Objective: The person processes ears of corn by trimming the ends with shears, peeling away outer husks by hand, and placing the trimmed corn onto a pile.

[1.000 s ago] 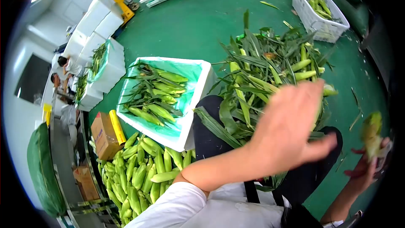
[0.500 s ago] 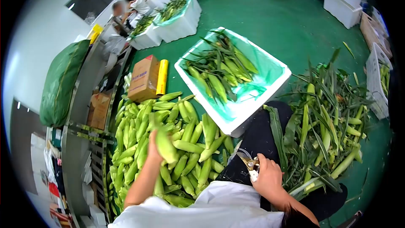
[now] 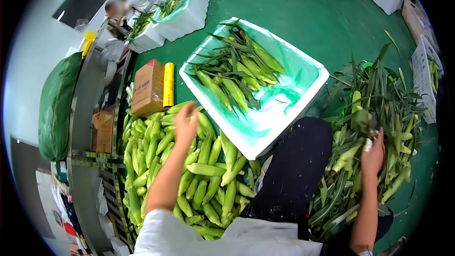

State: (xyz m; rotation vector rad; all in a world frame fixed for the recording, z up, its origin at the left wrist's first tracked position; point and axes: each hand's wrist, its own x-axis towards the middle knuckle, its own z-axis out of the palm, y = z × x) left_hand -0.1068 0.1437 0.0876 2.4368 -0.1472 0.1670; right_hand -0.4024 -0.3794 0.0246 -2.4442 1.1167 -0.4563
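Note:
My left hand (image 3: 186, 122) is over the upper part of the heap of trimmed corn ears (image 3: 208, 170), its fingers blurred, and no ear shows in it. At the right, my right hand (image 3: 373, 154) is closed on the pruning shears (image 3: 368, 145), whose blades are partly hidden among the leaves. Around them lies a pile of leafy corn (image 3: 341, 199). Between the two heaps stands a white foam box (image 3: 253, 150) with a green liner, holding several leafy ears (image 3: 232, 92).
A cardboard box (image 3: 148, 87) and a yellow roll (image 3: 168, 85) stand behind the trimmed heap. Two people (image 3: 135, 2) are near more foam boxes (image 3: 185, 21) at the upper left. A white crate (image 3: 422, 78) stands at the right. Metal racks line the left.
The ear has left my left hand, which moved up and slightly right. My right hand has gone with the shears from beside my knee to the leafy pile. The view has shifted somewhat.

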